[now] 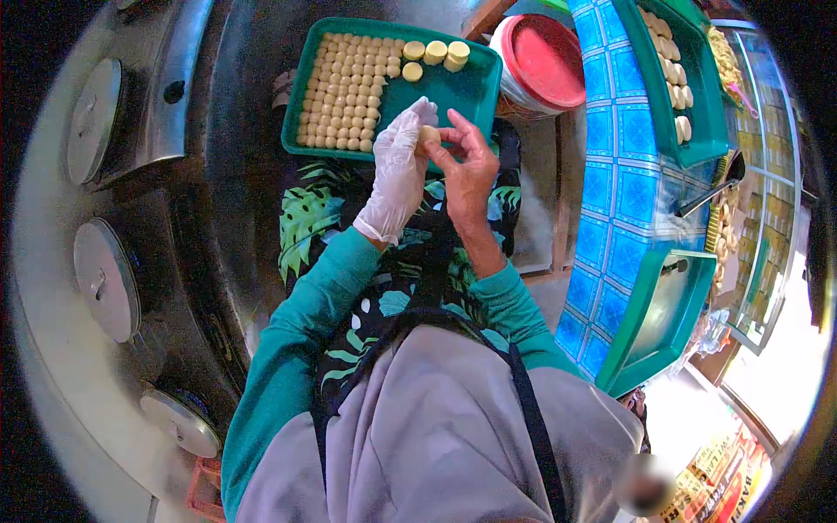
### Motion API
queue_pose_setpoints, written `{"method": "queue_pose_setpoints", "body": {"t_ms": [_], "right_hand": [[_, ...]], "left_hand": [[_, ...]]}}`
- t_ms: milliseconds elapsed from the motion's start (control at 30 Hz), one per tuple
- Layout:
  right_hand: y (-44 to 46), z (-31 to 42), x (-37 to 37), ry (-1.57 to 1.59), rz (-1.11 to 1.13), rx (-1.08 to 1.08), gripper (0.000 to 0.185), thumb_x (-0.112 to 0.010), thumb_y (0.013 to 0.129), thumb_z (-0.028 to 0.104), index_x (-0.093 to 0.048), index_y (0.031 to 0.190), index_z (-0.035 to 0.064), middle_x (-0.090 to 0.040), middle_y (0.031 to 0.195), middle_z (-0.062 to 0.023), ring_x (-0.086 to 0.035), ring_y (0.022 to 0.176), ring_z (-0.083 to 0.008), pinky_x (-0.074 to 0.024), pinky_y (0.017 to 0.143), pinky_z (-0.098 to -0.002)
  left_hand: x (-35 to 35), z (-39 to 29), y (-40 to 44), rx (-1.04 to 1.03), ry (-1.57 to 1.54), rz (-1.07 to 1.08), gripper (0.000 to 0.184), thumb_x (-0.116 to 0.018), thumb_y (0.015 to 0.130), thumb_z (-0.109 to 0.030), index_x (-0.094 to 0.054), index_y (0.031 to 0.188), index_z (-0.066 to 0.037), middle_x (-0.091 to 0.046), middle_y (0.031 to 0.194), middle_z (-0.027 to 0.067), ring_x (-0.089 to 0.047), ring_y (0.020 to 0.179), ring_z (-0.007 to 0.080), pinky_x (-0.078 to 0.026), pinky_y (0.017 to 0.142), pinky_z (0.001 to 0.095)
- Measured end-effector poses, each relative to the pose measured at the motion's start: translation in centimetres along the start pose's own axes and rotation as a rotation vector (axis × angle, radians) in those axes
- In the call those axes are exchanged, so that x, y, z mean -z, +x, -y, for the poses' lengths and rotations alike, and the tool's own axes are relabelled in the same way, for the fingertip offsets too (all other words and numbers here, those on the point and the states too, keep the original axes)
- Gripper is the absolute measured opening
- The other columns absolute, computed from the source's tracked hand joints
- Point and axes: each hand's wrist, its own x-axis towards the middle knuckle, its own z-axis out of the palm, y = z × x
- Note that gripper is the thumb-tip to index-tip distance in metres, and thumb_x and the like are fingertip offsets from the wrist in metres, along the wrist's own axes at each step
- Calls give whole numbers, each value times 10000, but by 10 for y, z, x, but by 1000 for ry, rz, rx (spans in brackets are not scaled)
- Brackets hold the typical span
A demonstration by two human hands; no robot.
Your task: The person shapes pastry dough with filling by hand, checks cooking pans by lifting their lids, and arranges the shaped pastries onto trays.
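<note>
My left hand, in a clear plastic glove, cups a small pale dough ball over my lap. From the other side, the thumb and fingers of my bare right hand press on the same ball. Just beyond both hands lies a green tray. Small round dough balls sit in tight rows on its left part. Several larger, flat yellow dough rounds stand near its far edge, some of them stacked.
To the right, a table with a blue tiled cover bears a green tray of pale oval pieces and a shallow green tray. A bucket with a red lid stands beside it. Round metal lids line the left side.
</note>
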Motion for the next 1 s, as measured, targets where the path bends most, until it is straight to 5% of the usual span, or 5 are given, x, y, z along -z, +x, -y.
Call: {"method": "queue_pose_setpoints", "body": {"t_ms": [200, 400, 600, 767, 1000], "right_hand": [[8, -1, 2, 393, 65, -261, 524, -729, 735, -47, -554, 1228, -28, -657, 947, -76, -624, 846, -137, -523, 777, -285], [22, 10, 17, 310, 79, -288, 520, -727, 736, -52, -544, 1223, -55, -673, 941, -91, -637, 827, -145, -527, 778, -287], [38, 9, 22, 74, 240, -251, 512, -717, 768, 7, -548, 1250, -35, -698, 1000, -122, -644, 830, -163, -521, 808, -306], [37, 5, 15, -470, 183, 280, 483, -673, 830, 114, -551, 1292, 41, -699, 1071, -80, -607, 976, -238, -443, 929, -348], [7, 8, 11, -175, 48, 162, 526, -693, 806, 63, -524, 1302, 20, -648, 1144, -125, -619, 1042, -202, -445, 948, -332]], "left_hand": [[-6, -10, 3, 2, 40, -36, 414, -453, 998, -275, -510, 1290, 13, -578, 1214, 113, -583, 1031, 160, -483, 854, 286], [-4, -26, -13, -28, 412, -37, 359, -665, 870, -168, -631, 1143, 61, -700, 979, 82, -650, 860, 137, -492, 815, 252], [1, -37, -1, 219, 385, -41, 455, -676, 857, -157, -555, 1226, 78, -687, 1021, 101, -659, 890, 141, -531, 772, 258], [5, -25, 8, 269, 193, 15, 451, -675, 855, -151, -536, 1225, 68, -671, 1041, 107, -658, 873, 153, -532, 778, 267], [-5, -22, 3, 223, 147, -85, 407, -681, 848, -139, -557, 1187, 49, -659, 981, 83, -649, 891, 154, -521, 819, 280]]}}
